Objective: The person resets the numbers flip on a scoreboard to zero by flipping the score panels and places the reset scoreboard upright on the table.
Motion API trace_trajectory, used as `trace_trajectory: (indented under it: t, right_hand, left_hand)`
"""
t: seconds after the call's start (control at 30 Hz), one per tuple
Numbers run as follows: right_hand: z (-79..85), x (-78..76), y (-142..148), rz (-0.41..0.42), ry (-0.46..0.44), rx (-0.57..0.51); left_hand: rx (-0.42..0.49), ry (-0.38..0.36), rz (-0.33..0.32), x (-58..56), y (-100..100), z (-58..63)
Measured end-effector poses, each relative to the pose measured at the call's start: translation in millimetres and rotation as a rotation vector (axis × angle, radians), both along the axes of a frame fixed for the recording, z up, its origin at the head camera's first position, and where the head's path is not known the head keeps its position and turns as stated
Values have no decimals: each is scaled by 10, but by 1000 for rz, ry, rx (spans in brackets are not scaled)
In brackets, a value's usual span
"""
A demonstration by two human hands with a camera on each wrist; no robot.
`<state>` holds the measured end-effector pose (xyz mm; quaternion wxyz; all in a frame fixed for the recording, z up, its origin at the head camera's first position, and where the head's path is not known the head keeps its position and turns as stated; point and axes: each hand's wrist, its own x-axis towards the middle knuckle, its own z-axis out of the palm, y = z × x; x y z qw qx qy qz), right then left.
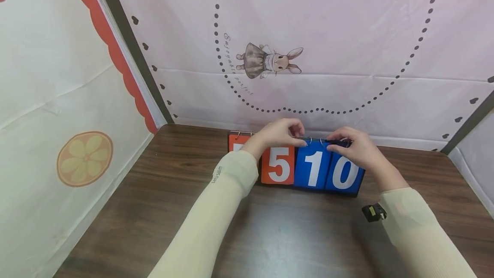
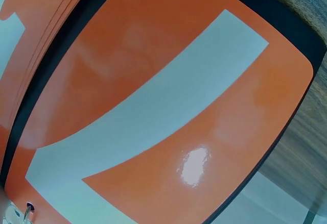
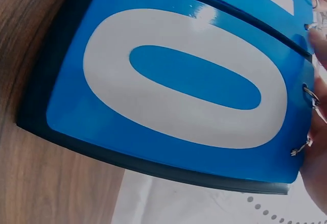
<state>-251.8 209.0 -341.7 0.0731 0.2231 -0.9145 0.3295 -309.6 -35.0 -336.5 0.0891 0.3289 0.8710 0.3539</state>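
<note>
A tabletop flip scoreboard (image 1: 278, 185) leans up near the back of the table, with orange number cards on its left and blue ones on its right. My left hand (image 1: 278, 134) grips its top edge near the middle, thumb in front by the blue 1 card (image 1: 313, 167). At the top right corner, my right hand (image 1: 356, 146) holds the edge above the blue 0 card (image 3: 107, 117). The orange 5 card (image 1: 278, 165) shows between my arms. My left forearm partly hides the orange 7 card (image 2: 153, 101), which fills the left wrist view. Metal rings (image 3: 309, 95) bind the cards.
The brown wooden table (image 1: 293, 235) extends in front of the scoreboard. Close behind it rises a pale fabric wall (image 1: 347, 46) printed with a rabbit (image 1: 266, 60). Another fabric wall (image 1: 34, 110) with an orange-slice print stands at the left.
</note>
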Motion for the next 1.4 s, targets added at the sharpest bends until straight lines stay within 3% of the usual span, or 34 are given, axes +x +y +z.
trace_trajectory:
  t: [0.13, 0.3, 0.4, 0.57, 0.93, 1.23, 1.4]
  right_hand:
    - [92, -34, 0, -35, -88, 40]
    - [200, -124, -42, -70, -240, 210]
    - [214, -167, -67, -64, -342, 308]
    - [199, -202, -81, -74, -436, 329]
    - [165, -202, -46, -65, -417, 315]
    - [174, -214, -7, -66, -487, 235]
    - [186, -216, 20, -54, -481, 218]
  left_hand:
    - [-71, 3, 74, -10, 23, 6]
    - [-355, 67, 154, 3, 99, 9]
    - [-456, 52, 175, 21, 133, 9]
    - [-460, -5, 196, 45, 138, 27]
    - [-427, -32, 149, 29, 136, 52]
    - [-368, -80, 78, 28, 108, 84]
    - [-349, -81, 63, 22, 103, 87]
